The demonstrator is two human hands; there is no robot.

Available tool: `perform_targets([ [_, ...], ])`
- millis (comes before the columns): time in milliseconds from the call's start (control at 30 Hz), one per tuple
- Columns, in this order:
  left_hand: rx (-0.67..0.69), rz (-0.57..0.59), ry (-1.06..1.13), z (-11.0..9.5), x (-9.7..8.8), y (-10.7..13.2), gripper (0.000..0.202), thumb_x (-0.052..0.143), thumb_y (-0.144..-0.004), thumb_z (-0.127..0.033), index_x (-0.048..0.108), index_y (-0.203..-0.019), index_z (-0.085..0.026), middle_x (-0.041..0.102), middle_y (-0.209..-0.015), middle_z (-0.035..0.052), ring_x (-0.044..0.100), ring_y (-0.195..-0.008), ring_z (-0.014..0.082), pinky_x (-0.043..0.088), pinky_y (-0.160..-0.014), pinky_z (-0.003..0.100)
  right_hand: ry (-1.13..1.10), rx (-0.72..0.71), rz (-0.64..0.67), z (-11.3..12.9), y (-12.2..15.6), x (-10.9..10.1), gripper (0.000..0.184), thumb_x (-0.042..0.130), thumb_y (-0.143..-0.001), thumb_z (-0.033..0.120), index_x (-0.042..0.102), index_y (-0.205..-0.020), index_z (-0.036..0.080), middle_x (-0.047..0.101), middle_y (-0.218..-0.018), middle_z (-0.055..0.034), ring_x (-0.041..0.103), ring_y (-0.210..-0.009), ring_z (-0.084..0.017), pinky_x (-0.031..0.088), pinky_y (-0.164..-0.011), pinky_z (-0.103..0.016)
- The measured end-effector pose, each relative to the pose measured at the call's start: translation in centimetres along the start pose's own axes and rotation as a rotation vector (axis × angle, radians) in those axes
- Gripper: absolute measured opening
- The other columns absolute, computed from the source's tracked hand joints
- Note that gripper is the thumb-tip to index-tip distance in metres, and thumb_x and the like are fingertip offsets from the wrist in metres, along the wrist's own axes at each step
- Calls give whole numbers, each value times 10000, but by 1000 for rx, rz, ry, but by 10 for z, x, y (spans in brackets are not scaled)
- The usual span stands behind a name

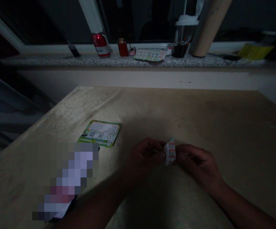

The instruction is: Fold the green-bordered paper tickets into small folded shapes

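"Two hands meet over the table (214, 108). The left hand (147, 154) and the right hand (198, 160) pinch a small folded piece (170, 152) between them, both grips narrow."

"Where is it exactly?"

"Right at the fingertips, between the hands. Whether its lower edge touches the tabletop can't be told."

"What might spoil it?"

"Uneven pull, most likely. It looks like thin printed paper, so if one hand tugged while the other held firm, it could tear or a crease could slip out of line. Dim light makes that worse, since an edge would be easy to misjudge."

"And nearby?"

"A green card (101, 131) lies flat to the left, well apart from the hands. Beside it, toward the person, is a pixelated object (74, 170). The left forearm (102, 194) runs close by, so a careless sweep of that arm could knock it."
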State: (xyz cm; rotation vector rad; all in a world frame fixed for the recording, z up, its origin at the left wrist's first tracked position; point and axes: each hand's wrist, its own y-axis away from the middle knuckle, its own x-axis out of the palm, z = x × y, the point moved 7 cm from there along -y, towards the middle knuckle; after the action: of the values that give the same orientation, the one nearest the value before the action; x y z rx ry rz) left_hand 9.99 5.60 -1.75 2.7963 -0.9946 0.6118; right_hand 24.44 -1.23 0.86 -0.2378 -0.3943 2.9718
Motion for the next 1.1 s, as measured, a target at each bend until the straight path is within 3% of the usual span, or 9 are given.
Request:
perform_targets([
  [133,25,-47,-139,-1,-4,4,189,809,-780,-215,638,-841,-161,747,-1008,63,698,-846,157,555,-747,271,-47,22,56,0,-2,7,113,738,-858,158,804,-884,247,777,-864,-29,720,-769,-148,572,-707,-233],
  [300,77,-92,-353,-9,-1,6,162,771,-754,-195,622,-811,-168,752,-993,83,697,-780,166,564,-694,285,-162,101,115,-7,-2,12,159,719,-884,173,821,-931,286,774,-954,-31,717,-871,-152,565,-770,-241],
  [500,292,-35,-591,-26,12,7,102,684,-738,-92,620,-749,-171,762,-1000,76,700,-719,142,554,-651,251,-144,102,112,-9,-1,12,132,747,-859,168,824,-873,275,760,-928,-27,707,-848,-146,561,-744,-228],
  [733,454,-25,-800,-34,12,10,66,711,-799,-120,707,-842,-170,750,-1097,109,747,-916,196,595,-766,289,-143,107,73,-7,0,13,114,751,-856,180,827,-846,265,757,-853,-16,696,-795,-133,554,-727,-214],
  [867,574,90,-887,-40,16,11,133,705,-855,-178,739,-983,-188,725,-1158,115,735,-975,202,597,-852,324,-290,243,76,-17,2,13,54,784,-837,256,831,-836,229,759,-773,-28,685,-720,-143,550,-677,-231],
  [1000,540,268,-963,-39,20,11,163,672,-907,-234,737,-1051,-196,666,-1226,132,712,-983,194,591,-833,295,-511,468,80,-29,7,15,152,862,-747,325,807,-713,188,717,-634,-11,614,-563,-112,505,-564,-218],
  [1100,523,332,-995,-38,23,13,180,650,-924,-233,736,-1079,-203,625,-1274,127,691,-1013,199,574,-851,288,-682,624,74,-36,13,20,194,916,-667,318,783,-654,178,682,-586,7,593,-543,-94,475,-532,-192],
])
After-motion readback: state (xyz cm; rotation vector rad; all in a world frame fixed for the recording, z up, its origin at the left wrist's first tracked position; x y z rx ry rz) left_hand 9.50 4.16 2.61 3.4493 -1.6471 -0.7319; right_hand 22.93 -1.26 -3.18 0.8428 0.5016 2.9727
